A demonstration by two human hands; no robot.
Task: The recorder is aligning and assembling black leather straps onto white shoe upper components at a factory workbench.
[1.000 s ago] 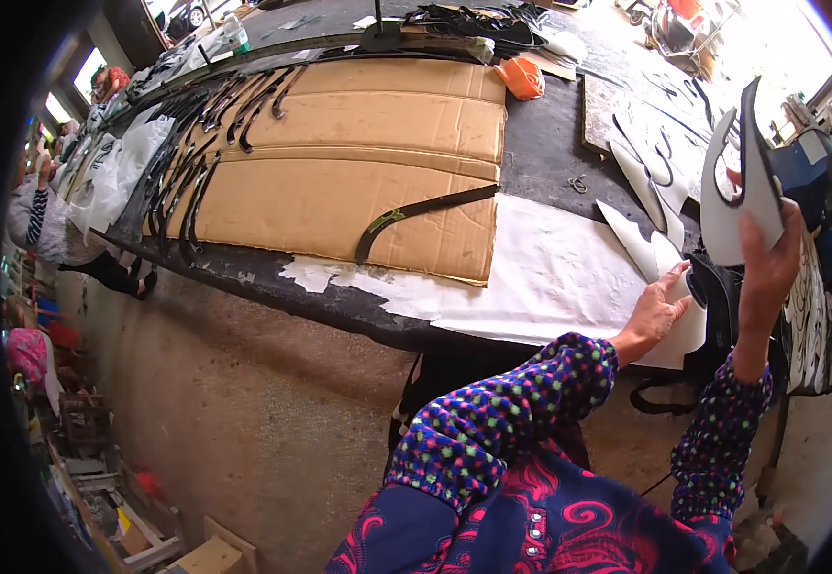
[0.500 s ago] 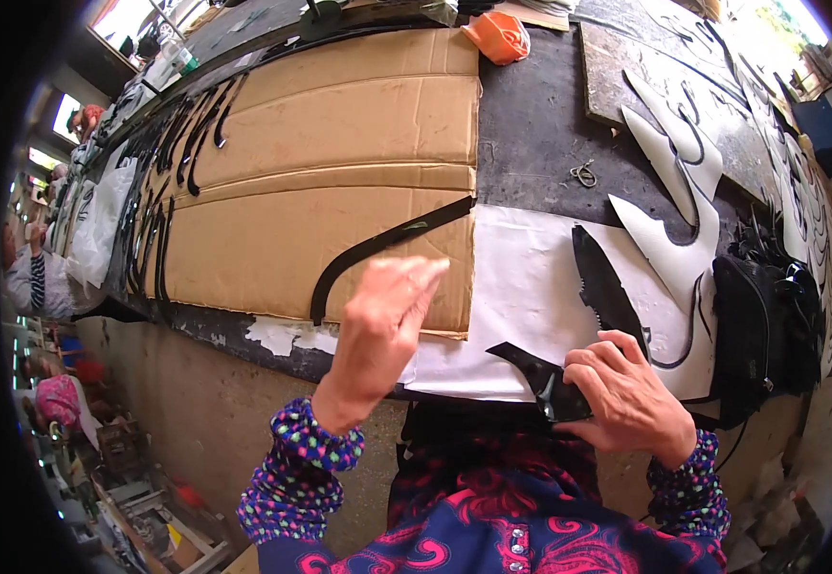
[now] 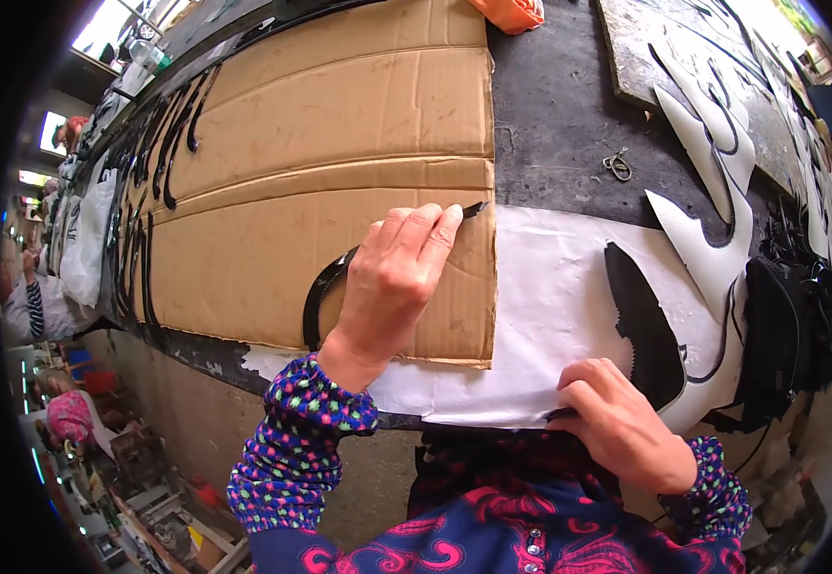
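My left hand [image 3: 392, 273] is over the brown cardboard [image 3: 320, 110], its fingers closed on a curved black strip [image 3: 315, 297]. One end of the strip sticks out past my fingertips, and its bend shows left of my hand. At the front edge of the white paper [image 3: 531, 297], my right hand [image 3: 621, 416] has its fingers curled. Only a small dark tip of the black piece in them shows; the rest is hidden. A long black cut piece [image 3: 645, 330] with a jagged left edge lies on the paper, above and right of my right hand.
Several thin black strips [image 3: 172, 158] lie along the cardboard's left side. White curved cut-outs [image 3: 698, 230] and a black bag [image 3: 775, 325] are at right. An orange bundle [image 3: 511, 13] and a small loop of cord [image 3: 617, 165] are on the dark table [image 3: 559, 115].
My left hand has come down onto the curved strip and closed on it. My right hand has curled tighter, and most of the black piece under it has gone out of sight.
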